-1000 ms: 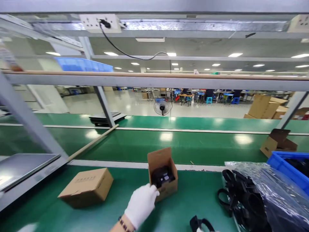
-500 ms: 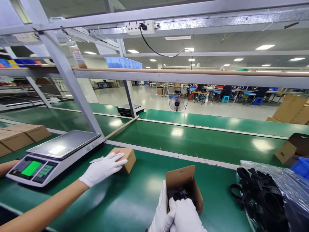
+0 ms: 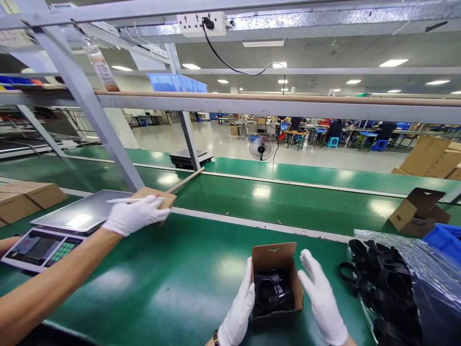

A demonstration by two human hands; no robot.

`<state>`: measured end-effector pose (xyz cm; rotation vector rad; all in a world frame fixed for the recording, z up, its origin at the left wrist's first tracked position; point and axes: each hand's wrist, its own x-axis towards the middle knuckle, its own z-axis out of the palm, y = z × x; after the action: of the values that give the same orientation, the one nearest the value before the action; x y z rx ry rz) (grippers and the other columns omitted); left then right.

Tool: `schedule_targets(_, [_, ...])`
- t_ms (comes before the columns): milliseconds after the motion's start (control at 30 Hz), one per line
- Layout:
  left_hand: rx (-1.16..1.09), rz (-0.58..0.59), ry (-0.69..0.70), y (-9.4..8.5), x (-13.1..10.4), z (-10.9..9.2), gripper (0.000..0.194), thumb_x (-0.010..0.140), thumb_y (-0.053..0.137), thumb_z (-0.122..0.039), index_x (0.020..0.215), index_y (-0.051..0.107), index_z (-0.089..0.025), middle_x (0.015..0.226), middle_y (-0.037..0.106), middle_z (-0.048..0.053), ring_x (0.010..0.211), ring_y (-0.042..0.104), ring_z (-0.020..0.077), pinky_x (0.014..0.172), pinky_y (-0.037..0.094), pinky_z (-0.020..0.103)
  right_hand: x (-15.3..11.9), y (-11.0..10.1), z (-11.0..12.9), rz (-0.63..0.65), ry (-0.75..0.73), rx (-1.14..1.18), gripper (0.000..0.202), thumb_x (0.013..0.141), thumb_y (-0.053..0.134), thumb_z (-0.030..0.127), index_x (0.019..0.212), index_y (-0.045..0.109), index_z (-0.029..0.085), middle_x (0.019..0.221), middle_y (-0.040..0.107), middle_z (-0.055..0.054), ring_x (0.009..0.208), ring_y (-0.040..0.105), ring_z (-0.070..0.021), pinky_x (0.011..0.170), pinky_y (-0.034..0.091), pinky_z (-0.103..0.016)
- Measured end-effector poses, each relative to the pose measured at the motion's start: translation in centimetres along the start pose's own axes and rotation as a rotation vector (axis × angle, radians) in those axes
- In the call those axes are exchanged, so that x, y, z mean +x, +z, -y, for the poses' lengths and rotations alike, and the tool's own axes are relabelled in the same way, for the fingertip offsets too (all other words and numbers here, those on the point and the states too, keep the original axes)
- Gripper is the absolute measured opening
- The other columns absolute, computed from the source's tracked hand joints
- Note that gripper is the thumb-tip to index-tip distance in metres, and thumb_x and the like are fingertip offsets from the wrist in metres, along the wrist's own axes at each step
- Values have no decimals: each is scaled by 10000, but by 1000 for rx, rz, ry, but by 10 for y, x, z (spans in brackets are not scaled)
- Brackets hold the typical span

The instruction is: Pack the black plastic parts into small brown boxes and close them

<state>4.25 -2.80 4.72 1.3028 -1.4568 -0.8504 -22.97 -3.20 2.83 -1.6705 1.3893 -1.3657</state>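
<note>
An open cardboard box (image 3: 277, 253) stands upright in front of me, its back flap raised. Inside lie black items (image 3: 275, 290), among them what looks like a coiled cable. My left hand (image 3: 237, 307), in a white glove, lies flat along the box's left side with its fingers stretched. On the other side, my right hand (image 3: 320, 298), also gloved, is open and apart from the box, with nothing in it. At the left, a co-worker's gloved hand (image 3: 139, 214) grips a closed cardboard box (image 3: 163, 199) beside a digital scale (image 3: 82, 211).
Black strapped or looped items (image 3: 389, 283) lie in clear plastic at the right. Behind them are a blue bin (image 3: 444, 240) and another open box (image 3: 419, 214). More cartons (image 3: 32, 199) sit at far left. A metal frame bar (image 3: 252, 102) crosses above the green bench (image 3: 201, 269).
My right hand has come out of the box and moved right, opening. The co-worker's hand has lifted the closed box toward the scale. The view has shifted slightly.
</note>
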Motion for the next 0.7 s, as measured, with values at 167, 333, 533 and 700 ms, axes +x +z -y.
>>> schedule_targets(167, [61, 55, -64, 86, -32, 39, 831, 945, 527, -372, 1621, 63, -233, 1640, 325, 185, 1493, 370, 335, 1203, 373, 576, -12, 27, -45, 188, 211, 217, 757, 963, 570, 504, 1602, 251, 253, 1521, 508, -148, 1333, 577, -299, 1091, 515, -507])
schedule_targets(333, [200, -127, 599, 70, -18, 52, 553, 941, 598, -290, 1450, 391, -357, 1374, 623, 110, 1400, 518, 306, 1150, 453, 597, -4, 7, -53, 14, -573, -172, 587, 935, 658, 473, 1460, 475, 283, 1436, 591, -100, 1324, 586, -274, 1141, 480, -439])
schedule_targets(533, [501, 223, 789, 42, -13, 39, 1074, 708, 700, -800, 1561, 314, -275, 1584, 401, 217, 1501, 247, 509, 1104, 413, 729, 7, -28, -28, 238, -941, -502, 844, 943, 461, 732, 1518, 415, 115, 1513, 512, -173, 1479, 390, -308, 1254, 268, -481])
schedule_targets(700, [472, 261, 771, 35, -8, 35, 845, 896, 606, -645, 1590, 261, -308, 1597, 408, 172, 1522, 258, 434, 1125, 451, 643, 7, -32, -19, 216, -933, -516, 612, 981, 545, 585, 1422, 529, 160, 1436, 591, -160, 1416, 486, -270, 1151, 462, -389])
